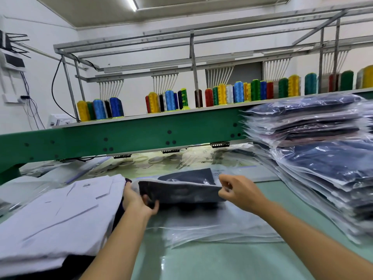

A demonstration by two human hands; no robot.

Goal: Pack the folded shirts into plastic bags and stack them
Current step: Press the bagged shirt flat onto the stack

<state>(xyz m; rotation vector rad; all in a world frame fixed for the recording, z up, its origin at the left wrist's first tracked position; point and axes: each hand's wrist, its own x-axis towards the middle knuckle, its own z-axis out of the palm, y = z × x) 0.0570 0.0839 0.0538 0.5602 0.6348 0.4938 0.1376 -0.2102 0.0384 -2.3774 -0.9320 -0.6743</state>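
Note:
A dark navy folded shirt hangs just above the table, partly inside a clear plastic bag. My left hand grips the shirt's left end, fingers curled under it. My right hand pinches the bag's edge at the shirt's right corner. Below them lies a pile of flat empty plastic bags. At the left sits a stack of folded white shirts. At the right rises a tall stack of bagged dark shirts.
The pale green table runs toward me. A green embroidery machine beam crosses behind, with several coloured thread cones on its shelf. Hoops and scraps lie under the beam.

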